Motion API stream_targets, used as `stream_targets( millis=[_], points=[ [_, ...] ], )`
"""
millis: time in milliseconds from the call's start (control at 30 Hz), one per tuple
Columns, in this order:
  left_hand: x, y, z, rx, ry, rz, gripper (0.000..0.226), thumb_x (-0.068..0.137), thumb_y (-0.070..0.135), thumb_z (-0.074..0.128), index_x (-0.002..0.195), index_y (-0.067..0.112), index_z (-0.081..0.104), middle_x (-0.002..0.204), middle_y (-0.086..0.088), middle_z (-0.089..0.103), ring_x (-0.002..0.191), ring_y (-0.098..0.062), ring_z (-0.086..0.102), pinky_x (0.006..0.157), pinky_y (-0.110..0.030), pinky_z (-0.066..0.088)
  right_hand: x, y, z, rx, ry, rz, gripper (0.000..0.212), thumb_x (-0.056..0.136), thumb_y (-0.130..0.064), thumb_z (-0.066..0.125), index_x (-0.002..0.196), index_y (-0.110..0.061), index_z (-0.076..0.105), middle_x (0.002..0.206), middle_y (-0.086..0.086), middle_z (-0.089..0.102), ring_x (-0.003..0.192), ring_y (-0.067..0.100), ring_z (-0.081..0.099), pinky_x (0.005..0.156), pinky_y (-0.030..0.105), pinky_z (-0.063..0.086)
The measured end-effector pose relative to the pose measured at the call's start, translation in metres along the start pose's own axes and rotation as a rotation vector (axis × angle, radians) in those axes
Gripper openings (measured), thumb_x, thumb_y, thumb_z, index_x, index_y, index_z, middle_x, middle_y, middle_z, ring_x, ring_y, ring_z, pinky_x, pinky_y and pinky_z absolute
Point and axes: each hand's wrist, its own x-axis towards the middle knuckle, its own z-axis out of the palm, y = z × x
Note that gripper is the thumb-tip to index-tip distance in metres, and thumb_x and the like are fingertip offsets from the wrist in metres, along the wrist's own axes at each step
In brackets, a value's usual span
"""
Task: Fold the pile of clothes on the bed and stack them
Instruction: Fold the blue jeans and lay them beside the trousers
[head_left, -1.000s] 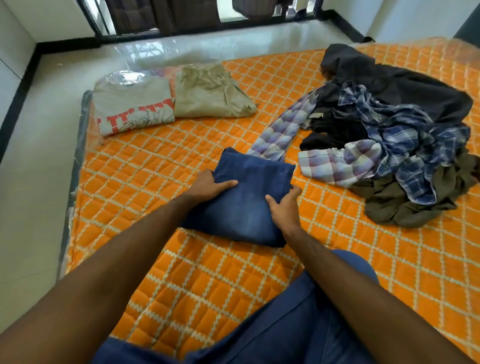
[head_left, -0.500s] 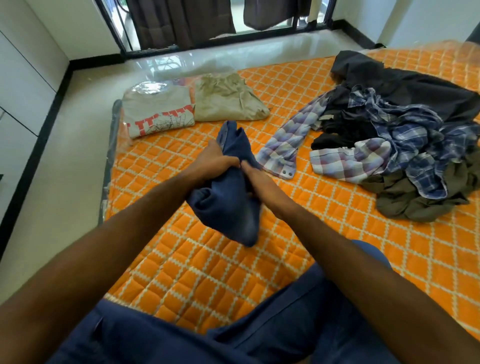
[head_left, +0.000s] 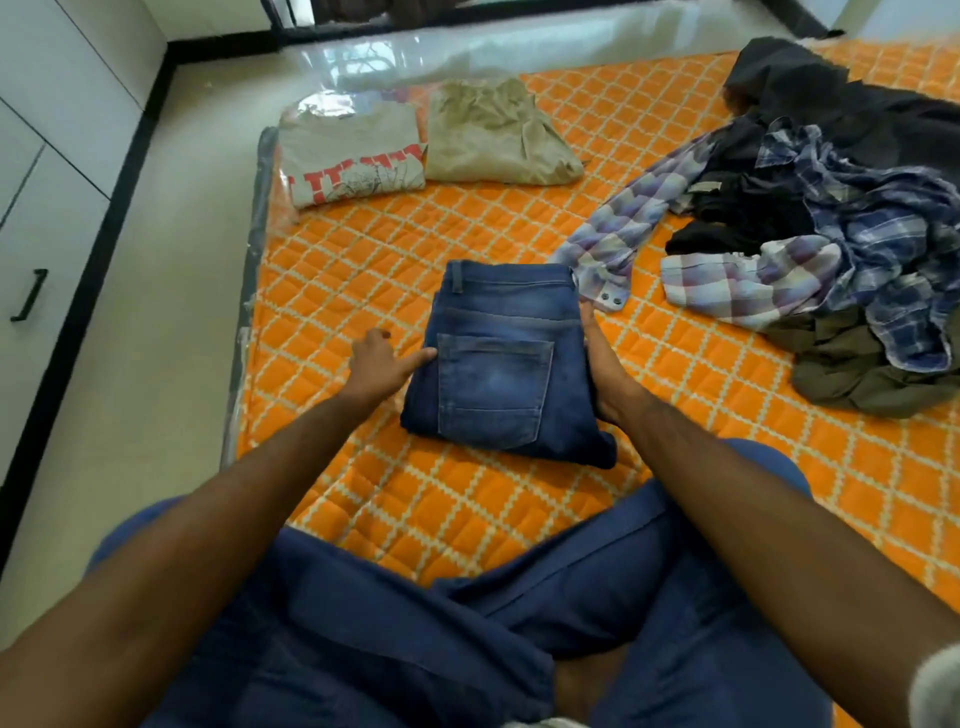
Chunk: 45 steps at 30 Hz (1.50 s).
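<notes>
Folded blue jeans (head_left: 498, 364) on orange quilted mattress (head_left: 363, 249), left hand (head_left: 382, 364) at 9 o'clock, right hand (head_left: 605, 369) at 3 o'clock, fingers straight, touching the jeans' edges, unfolded clothes pile (head_left: 841, 234) at 2 o'clock.

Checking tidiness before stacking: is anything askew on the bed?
The folded blue denim jeans lie fairly square, but a plaid shirt cuff from the unfolded clothes pile touches their far right corner.

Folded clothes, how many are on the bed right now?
3: folded jeans between the left hand and right hand, a grey printed T-shirt at the far corner, and khaki trousers beside it. The unfolded pile may hide others.
</notes>
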Motion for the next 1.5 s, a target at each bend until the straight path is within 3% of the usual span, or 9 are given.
stream_targets(
  millis=[100, 200, 333, 667, 867, 1000, 1133, 1267, 1500],
  points=[
    [0.003, -0.006, 0.002, -0.290, -0.250, -0.044, 0.085, 0.075, 0.079, 0.068, 0.126, 0.011, 0.062, 0.125, -0.010, 0.066, 0.101, -0.026, 0.066, 0.065, -0.030, 0.048, 0.004, 0.006, -0.002, -0.127, -0.054, -0.056, 0.054, 0.100, -0.054, 0.055, 0.137, -0.016, 0.062, 0.129, 0.009, 0.070, 0.117, 0.028, 0.068, 0.102, 0.046, 0.053],
    [0.009, 0.017, 0.009, -0.514, -0.358, -0.083, 0.055, 0.086, 0.059, 0.070, 0.121, 0.017, 0.067, 0.119, -0.003, 0.072, 0.105, -0.024, 0.070, 0.077, -0.033, 0.053, 0.019, 0.009, -0.003, -0.301, 0.052, -0.190, 0.046, 0.092, -0.013, 0.073, 0.136, -0.012, 0.059, 0.128, 0.009, 0.070, 0.110, 0.024, 0.071, 0.099, 0.046, 0.056],
    [0.017, 0.039, 0.015, -0.690, -0.371, -0.170, 0.050, 0.083, 0.054, 0.076, 0.118, 0.019, 0.070, 0.111, -0.003, 0.076, 0.098, -0.023, 0.073, 0.075, -0.034, 0.057, 0.036, -0.004, 0.010, -0.328, 0.100, -0.285, 0.052, 0.088, 0.005, 0.071, 0.136, -0.004, 0.055, 0.123, 0.007, 0.068, 0.097, 0.007, 0.071, 0.080, 0.024, 0.057],
    [0.142, 0.131, -0.043, -0.821, -0.343, 0.116, 0.043, 0.096, 0.049, 0.063, 0.128, 0.020, 0.065, 0.118, -0.001, 0.075, 0.107, -0.019, 0.072, 0.084, -0.031, 0.059, 0.151, -0.141, 0.021, -0.312, 0.104, -0.450, 0.033, 0.088, 0.004, 0.069, 0.118, -0.009, 0.064, 0.106, 0.002, 0.074, 0.092, 0.013, 0.073, 0.078, 0.025, 0.056],
    [0.256, 0.183, -0.070, -0.823, 0.002, 0.228, 0.077, 0.073, 0.047, 0.085, 0.130, 0.006, 0.054, 0.118, -0.008, 0.071, 0.102, -0.019, 0.071, 0.084, -0.029, 0.058, 0.254, -0.228, 0.034, -0.306, 0.103, -0.486, 0.055, 0.080, 0.002, 0.075, 0.132, 0.007, 0.058, 0.123, 0.019, 0.070, 0.112, 0.033, 0.069, 0.095, 0.041, 0.057],
    [0.324, 0.205, -0.082, -0.774, 0.105, 0.265, 0.067, 0.084, 0.033, 0.082, 0.132, 0.012, 0.041, 0.114, -0.001, 0.063, 0.100, -0.011, 0.067, 0.082, -0.024, 0.058, 0.310, -0.276, 0.040, -0.374, 0.070, -0.471, 0.047, 0.086, -0.001, 0.074, 0.131, 0.001, 0.059, 0.126, 0.018, 0.069, 0.110, 0.029, 0.070, 0.092, 0.039, 0.058],
    [0.379, 0.200, -0.071, -0.459, 0.159, 0.324, 0.090, 0.081, 0.038, 0.081, 0.150, 0.013, 0.028, 0.142, -0.014, 0.048, 0.131, -0.028, 0.051, 0.113, -0.044, 0.042, 0.373, -0.291, 0.031, -0.720, 0.211, -0.376, 0.084, 0.072, -0.040, 0.085, 0.136, -0.001, 0.048, 0.131, 0.014, 0.064, 0.116, 0.026, 0.066, 0.099, 0.044, 0.054],
    [0.417, 0.183, -0.035, 0.111, 0.158, 0.546, 0.066, 0.101, 0.042, 0.055, 0.160, 0.026, 0.028, 0.167, -0.019, -0.002, 0.154, -0.037, 0.007, 0.127, -0.045, 0.012, 0.417, -0.251, 0.015, -1.048, 0.295, -0.316, 0.078, 0.093, -0.053, 0.064, 0.148, -0.009, 0.029, 0.149, 0.013, 0.047, 0.134, 0.032, 0.050, 0.110, 0.046, 0.042],
    [0.436, 0.159, -0.010, 0.119, 0.211, 0.595, 0.064, 0.102, 0.055, 0.040, 0.160, 0.033, 0.025, 0.167, -0.016, -0.016, 0.156, -0.032, -0.006, 0.127, -0.048, 0.011, 0.448, -0.219, -0.002, -1.306, 0.470, -0.470, 0.087, 0.096, -0.072, 0.040, 0.158, -0.014, 0.023, 0.149, 0.017, 0.041, 0.131, 0.041, 0.049, 0.105, 0.051, 0.044]
  ],
)
